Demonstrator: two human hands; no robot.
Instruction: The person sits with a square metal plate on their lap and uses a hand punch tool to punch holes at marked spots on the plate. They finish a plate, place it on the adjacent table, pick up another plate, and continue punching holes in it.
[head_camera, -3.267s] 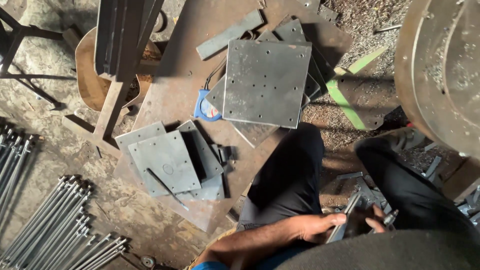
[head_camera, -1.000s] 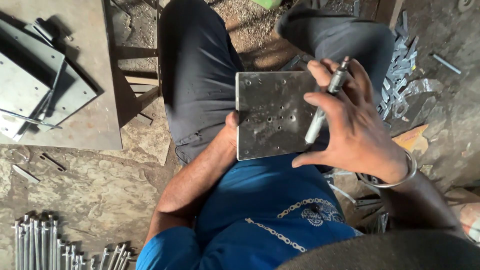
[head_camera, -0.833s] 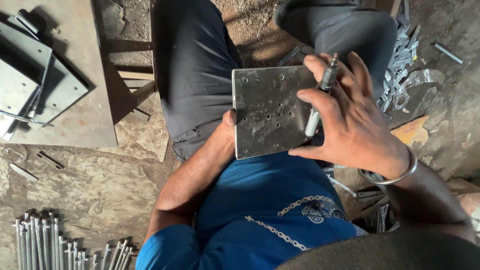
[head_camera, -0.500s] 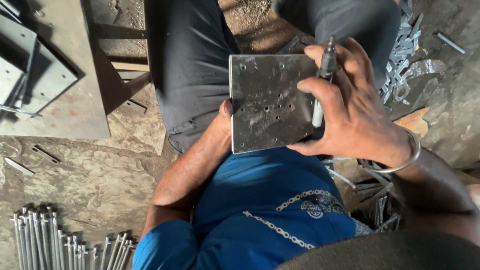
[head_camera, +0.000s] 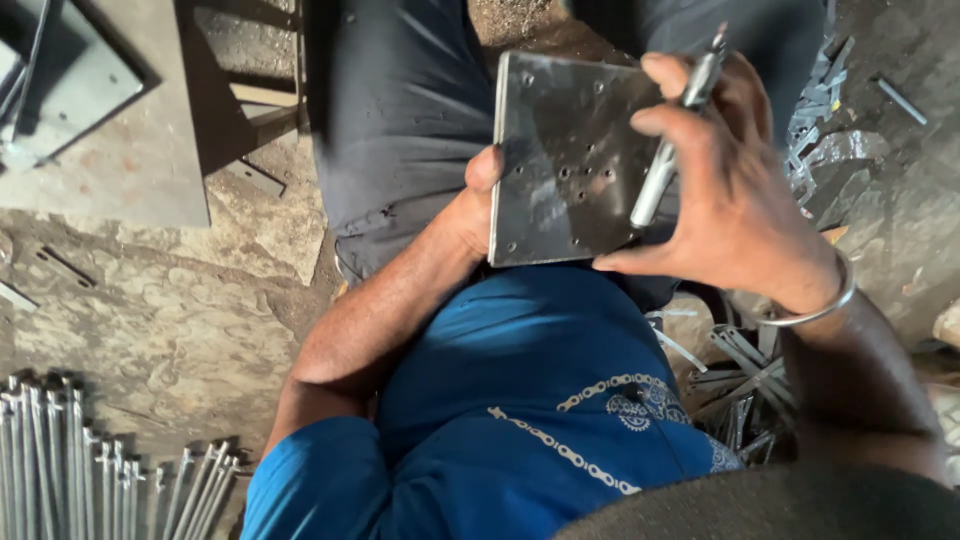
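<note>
Plate (head_camera: 570, 160) braced on my lap by left hand (head_camera: 470, 205) gripping its edge, so right hand (head_camera: 730, 200), fingers clamped on bolt (head_camera: 672, 140), can work the holes.

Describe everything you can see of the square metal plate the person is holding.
The plate is a square sheet of dull grey metal, scuffed and slightly shiny. Small drilled holes cluster near its middle, with more near the corners. It is held tilted over the lap. The left hand grips its left edge, thumb on the face. The right hand covers its right side, holding a silvery bolt against the face.
</note>
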